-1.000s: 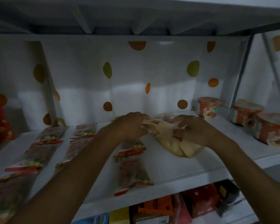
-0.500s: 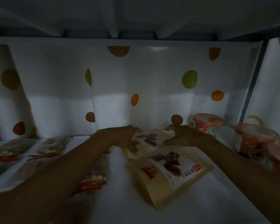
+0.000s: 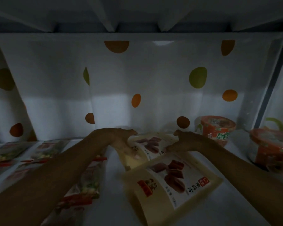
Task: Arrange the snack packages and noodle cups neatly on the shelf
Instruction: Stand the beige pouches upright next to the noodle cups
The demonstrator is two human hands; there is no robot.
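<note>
Between the left hand (image 3: pixel 121 141) and right hand (image 3: pixel 185 141), gripped at either edge: rear cream pouch (image 3: pixel 151 143), lower part hidden under the front cream pouch (image 3: pixel 171 181), tilted flat on the shelf (image 3: pixel 113 185) just nearer than both hands. Dim, blurred; print hard to read. Under the left forearm (image 3: pixel 55 173), partly covered: red-and-green snack packet (image 3: pixel 84 191); farther left, more flat packets (image 3: pixel 51 147), cut off by the frame. Right of the right hand, two sealed cups, contents unseen: far noodle cup (image 3: pixel 217 129), near noodle cup (image 3: pixel 271 147), cropped.

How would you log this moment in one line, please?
left hand: grips rear cream snack pouch | right hand: pinches it | front cream snack pouch: lies flat | red noodle cups: upright, right
</note>
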